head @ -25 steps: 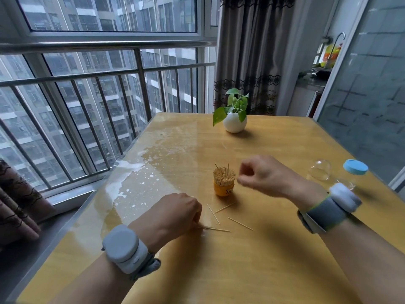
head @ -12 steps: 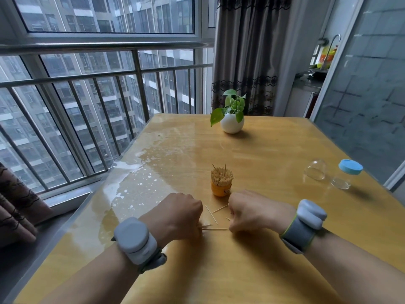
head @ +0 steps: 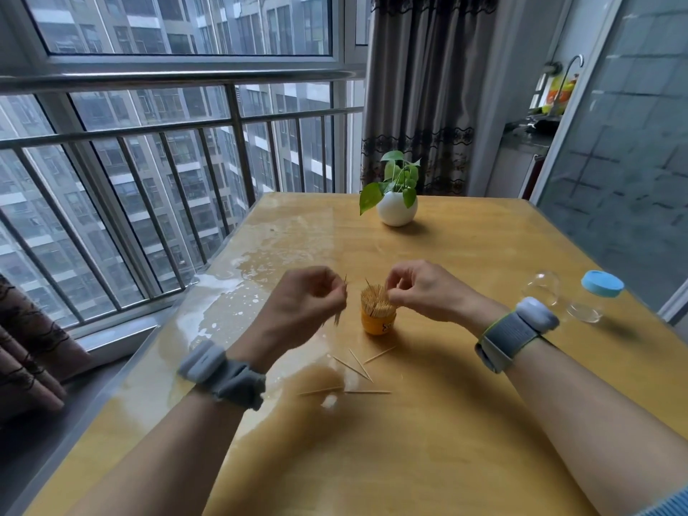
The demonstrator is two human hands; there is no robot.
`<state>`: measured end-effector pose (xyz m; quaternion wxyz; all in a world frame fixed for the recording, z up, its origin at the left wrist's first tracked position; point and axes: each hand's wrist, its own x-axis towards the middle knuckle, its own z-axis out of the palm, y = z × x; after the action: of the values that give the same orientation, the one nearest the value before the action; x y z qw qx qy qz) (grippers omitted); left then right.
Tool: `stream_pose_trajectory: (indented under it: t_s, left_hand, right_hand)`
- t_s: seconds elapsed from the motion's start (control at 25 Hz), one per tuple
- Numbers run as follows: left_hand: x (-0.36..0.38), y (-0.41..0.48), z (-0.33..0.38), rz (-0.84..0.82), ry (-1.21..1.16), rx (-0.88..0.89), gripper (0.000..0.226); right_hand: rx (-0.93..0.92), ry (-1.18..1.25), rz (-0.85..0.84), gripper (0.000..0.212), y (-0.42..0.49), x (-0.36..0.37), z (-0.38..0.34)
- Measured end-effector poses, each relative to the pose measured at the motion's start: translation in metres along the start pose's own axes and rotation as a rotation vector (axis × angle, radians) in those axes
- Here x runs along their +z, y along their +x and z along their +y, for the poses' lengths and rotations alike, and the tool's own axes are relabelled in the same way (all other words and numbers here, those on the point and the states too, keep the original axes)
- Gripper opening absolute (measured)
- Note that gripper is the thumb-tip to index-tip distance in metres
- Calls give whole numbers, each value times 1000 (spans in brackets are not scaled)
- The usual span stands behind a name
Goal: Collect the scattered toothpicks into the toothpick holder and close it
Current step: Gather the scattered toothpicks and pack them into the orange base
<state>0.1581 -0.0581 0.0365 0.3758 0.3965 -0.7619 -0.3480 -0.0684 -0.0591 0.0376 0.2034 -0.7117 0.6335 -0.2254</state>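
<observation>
Left hand pinches a toothpick; right hand pinches the bundle in the holder. Strays lie nearside; clear dome and jar sit right.

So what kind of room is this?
Probably a high-rise flat, in a dining corner beside the kitchen: tower blocks show past the window railing, a potted plant stands on the wooden table, and a tap shows beyond.

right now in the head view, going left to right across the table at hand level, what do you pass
left hand → toothpick holder → right hand → clear dome → blue-capped clear container. Left out because they overlap these sideways: potted plant, loose toothpicks.
</observation>
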Motion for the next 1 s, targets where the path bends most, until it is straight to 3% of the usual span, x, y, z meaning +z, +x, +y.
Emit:
stream_pose_trajectory:
  t_s: [0.12, 0.16, 0.32, 0.52, 0.68, 0.84, 0.92, 1.0]
  left_hand:
    - [19, 26, 5, 155, -91, 53, 14]
    - [26, 34, 4, 178, -110, 58, 13]
    - [54, 47, -12, 214, -97, 86, 5]
    - [65, 35, -40, 137, -26, 52, 2]
    - [61, 32, -44, 79, -41, 5, 3]
    - [50, 23, -44, 60, -122, -5, 25]
    - [41, 17, -45, 123, -129, -23, 32]
    - [28, 10, -45, 164, 56, -32, 27]
  right_hand:
    - [-87, -33, 197, 4, -16, -12, 4]
    - [-134, -59, 176, 5, -25, -12, 3]
    - [-229, -310, -151, 9, -48, 28, -4]
    - [-231, -610, -255, 16, -35, 37, -24]
    - [-175, -659, -417, 18, -34, 35, -41]
    - [-155, -481, -367, 13, -34, 31, -30]
    - [-91, -124, -173, 7, -34, 13, -21]
    - [-69, 198, 47, 6, -30, -6, -15]
